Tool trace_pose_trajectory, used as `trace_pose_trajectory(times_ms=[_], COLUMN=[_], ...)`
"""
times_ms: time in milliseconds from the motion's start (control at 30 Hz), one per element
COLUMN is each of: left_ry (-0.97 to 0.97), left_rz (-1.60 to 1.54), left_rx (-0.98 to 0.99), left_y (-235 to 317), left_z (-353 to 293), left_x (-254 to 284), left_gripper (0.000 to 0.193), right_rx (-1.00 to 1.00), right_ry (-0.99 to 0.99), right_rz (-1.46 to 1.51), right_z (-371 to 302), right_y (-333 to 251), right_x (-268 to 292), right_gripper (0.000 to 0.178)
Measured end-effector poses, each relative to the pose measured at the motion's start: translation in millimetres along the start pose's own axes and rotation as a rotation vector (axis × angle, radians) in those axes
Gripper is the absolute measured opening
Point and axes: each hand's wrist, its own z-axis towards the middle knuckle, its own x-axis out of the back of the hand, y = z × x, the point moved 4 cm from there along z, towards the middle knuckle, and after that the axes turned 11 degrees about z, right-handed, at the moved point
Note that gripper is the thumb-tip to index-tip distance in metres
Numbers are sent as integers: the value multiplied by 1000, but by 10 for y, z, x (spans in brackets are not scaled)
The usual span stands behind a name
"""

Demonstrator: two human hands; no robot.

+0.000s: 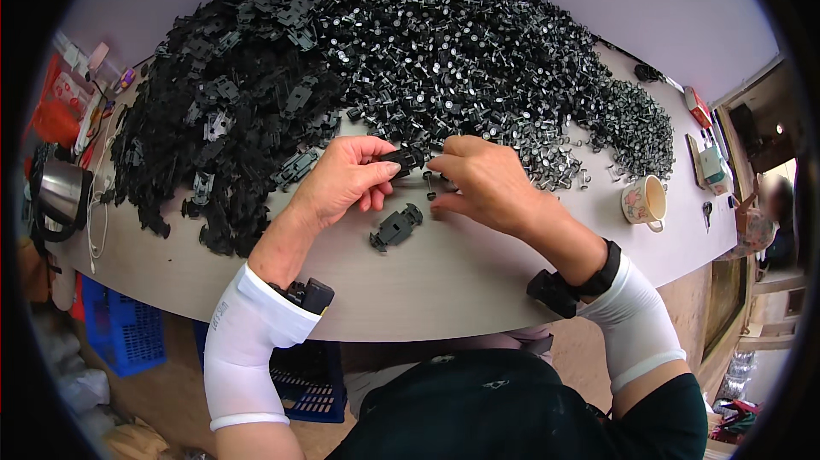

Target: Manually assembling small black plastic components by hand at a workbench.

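Note:
Over the middle of the table, my left hand (346,178) pinches a black plastic toy car chassis (403,164) between thumb and fingers. Close beside it, my right hand (487,182) has its thumb and fingers closed about a small wheel axle (430,186) with a wheel at each end. Whether the axle touches the chassis I cannot tell. Just below my hands, a loose dark grey chassis (396,228) lies on the tabletop. A big heap of black and grey chassis (231,93) rises at the left, merging into a heap of wheel axles (461,58) behind my hands.
A patterned cup (642,203) stands right of my right hand. At the table's left edge is a metal kettle (64,195) with a white cable (101,212). Small boxes (711,161) lie far right. Blue crates (124,328) sit below the table's front edge (410,339).

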Motion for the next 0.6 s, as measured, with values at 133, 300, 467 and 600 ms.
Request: trace_pose_trajectory(times_ms=[133,300,467,600], left_ry=[3,28,6,-53], left_rz=[-5,12,-22,-185], left_rx=[6,39,47,36], left_y=[-4,24,7,-22], left_z=[9,-7,-3,9], left_x=[-2,1,14,40], left_gripper=[18,19,18,18], right_rx=[82,20,116,132], right_ry=[22,284,341,372], right_rz=[-21,171,241,344], right_z=[87,85,183,196], right_y=[67,91,99,93], right_x=[-63,93,-53,-121], right_gripper=[30,31,32,31])
